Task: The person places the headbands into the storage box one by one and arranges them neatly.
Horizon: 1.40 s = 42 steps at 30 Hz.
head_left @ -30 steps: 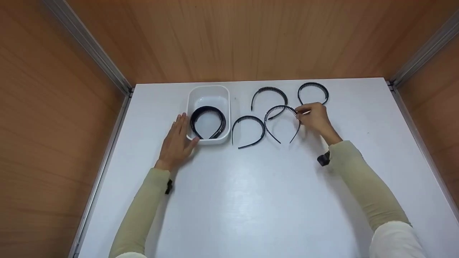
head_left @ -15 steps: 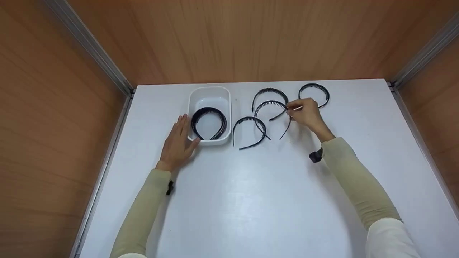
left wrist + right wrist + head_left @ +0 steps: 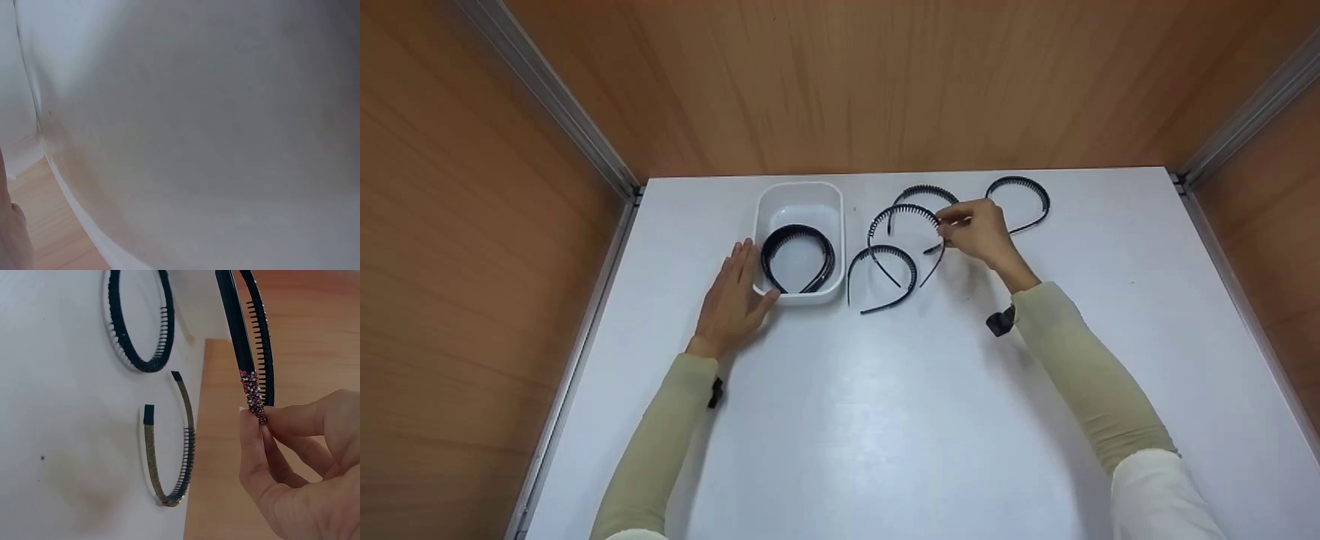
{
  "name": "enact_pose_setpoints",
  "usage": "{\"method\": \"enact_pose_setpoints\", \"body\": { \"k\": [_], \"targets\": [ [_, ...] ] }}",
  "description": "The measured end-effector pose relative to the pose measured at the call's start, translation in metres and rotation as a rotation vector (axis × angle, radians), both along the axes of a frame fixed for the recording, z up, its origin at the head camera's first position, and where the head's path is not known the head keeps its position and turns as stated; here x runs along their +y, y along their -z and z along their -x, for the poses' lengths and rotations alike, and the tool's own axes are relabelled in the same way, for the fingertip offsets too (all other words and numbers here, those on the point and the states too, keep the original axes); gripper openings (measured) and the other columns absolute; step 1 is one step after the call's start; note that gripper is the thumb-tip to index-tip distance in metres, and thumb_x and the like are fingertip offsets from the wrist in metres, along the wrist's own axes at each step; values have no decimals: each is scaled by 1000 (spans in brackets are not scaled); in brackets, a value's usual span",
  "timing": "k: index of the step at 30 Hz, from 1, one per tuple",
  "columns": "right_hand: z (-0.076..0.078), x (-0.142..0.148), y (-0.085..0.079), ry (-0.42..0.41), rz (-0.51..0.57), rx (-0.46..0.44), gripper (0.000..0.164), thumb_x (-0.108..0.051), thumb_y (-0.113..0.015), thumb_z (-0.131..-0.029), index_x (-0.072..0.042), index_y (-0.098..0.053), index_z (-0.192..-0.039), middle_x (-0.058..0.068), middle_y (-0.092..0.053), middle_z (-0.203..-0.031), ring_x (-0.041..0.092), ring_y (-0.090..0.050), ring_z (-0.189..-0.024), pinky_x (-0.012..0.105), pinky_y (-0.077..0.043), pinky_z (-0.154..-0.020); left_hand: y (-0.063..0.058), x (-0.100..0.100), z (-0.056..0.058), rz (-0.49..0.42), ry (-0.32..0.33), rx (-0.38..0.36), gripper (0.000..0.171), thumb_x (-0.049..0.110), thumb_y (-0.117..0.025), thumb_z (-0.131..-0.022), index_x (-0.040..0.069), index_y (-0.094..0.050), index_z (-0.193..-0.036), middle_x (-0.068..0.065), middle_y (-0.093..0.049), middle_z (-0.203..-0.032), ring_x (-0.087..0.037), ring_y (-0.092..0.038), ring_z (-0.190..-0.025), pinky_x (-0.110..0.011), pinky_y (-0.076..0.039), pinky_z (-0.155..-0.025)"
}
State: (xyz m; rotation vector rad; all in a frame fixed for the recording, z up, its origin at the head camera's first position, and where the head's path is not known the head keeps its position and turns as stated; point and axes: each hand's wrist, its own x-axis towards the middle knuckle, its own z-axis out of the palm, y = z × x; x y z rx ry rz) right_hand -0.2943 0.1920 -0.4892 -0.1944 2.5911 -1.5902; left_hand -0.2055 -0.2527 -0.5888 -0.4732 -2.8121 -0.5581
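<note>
Between thumb and fingertips my right hand pinches a black toothed headband by its side, its two ends pointing down over the table. In the right wrist view that headband shows a patch of pink and silver glitter stones beside the fingertips. My left hand lies with straight fingers along the left side of a white plastic tub, thumb at its near rim. Inside the tub several dark headbands are nested together. The left wrist view shows mostly the white table and part of the left hand.
Three more headbands lie on the white table: one headband right of the tub, another headband behind the held one, a third headband at the back right. Wooden panels stand at the back and sides.
My right hand has carried the pinched headband leftward and slightly back, so it now overlaps the headband beside the tub in the head view. The left hand has stayed at the tub.
</note>
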Motion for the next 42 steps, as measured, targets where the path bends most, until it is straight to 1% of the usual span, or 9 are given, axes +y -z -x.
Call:
{"method": "enact_pose_setpoints", "body": {
  "k": [3,7,12,17,21,25,32,35,42],
  "targets": [
    [0,-5,-2,-7,4,4,25,1,-71,-98,5,-77,-121,24,-75,-115,21,-78,-87,28,-68,-77,0,0,0,-7,6,12,86,53,-54,-108,3,-21,-170,-14,-18,-179,-31,-13,-167,-44,-13,-138],
    [2,-12,-6,-20,-13,15,25,-1,-72,-98,4,-78,-121,23,-76,-113,21,-78,-85,23,-66,-70,1,-1,-2,-17,6,33,86,51,-56,-108,2,-23,-170,-16,-21,-178,-33,-16,-167,-47,-15,-137],
    [4,-20,-8,-12,-15,31,23,-2,-73,-97,2,-80,-118,21,-77,-112,17,-77,-83,17,-62,-65,0,-1,-3,-15,-4,21,87,54,-55,-108,2,-22,-170,-15,-20,-179,-32,-14,-167,-45,-13,-138],
    [6,-30,-9,-20,23,35,22,0,-72,-97,3,-80,-117,21,-76,-111,13,-76,-81,18,-64,-68,-3,-1,-3,-4,-12,19,87,53,-55,-108,1,-22,-170,-16,-20,-179,-31,-13,-167,-45,-13,-138],
    [9,-40,-12,-27,45,27,24,0,-70,-97,5,-78,-119,21,-75,-113,13,-75,-84,20,-65,-71,-3,-1,-3,3,-18,24,86,52,-55,-108,2,-22,-170,-16,-20,-179,-31,-13,-167,-44,-13,-138],
    [10,-50,-15,-33,23,36,23,-1,-70,-97,5,-79,-118,21,-76,-113,13,-73,-85,19,-65,-70,-3,-1,-3,-10,-10,33,86,51,-57,-108,1,-23,-169,-16,-21,-178,-32,-15,-167,-45,-14,-138],
    [14,-68,-18,-40,21,29,22,-1,-71,-96,3,-80,-117,18,-76,-112,16,-73,-87,19,-65,-70,-3,2,-3,-30,7,49,87,48,-60,-106,0,-24,-169,-18,-24,-177,-34,-18,-166,-47,-16,-137],
    [15,-75,-19,-45,15,31,22,-1,-71,-96,2,-80,-117,17,-76,-111,18,-74,-88,20,-65,-70,-3,5,-1,-27,14,39,87,48,-59,-107,0,-23,-169,-18,-23,-177,-34,-17,-166,-46,-15,-137],
    [18,-94,-18,-57,53,22,23,1,-70,-95,4,-79,-116,17,-74,-108,17,-72,-86,21,-66,-71,-3,10,1,-17,12,13,87,52,-55,-108,1,-22,-169,-16,-20,-178,-32,-15,-167,-44,-13,-138]
  ]
}}
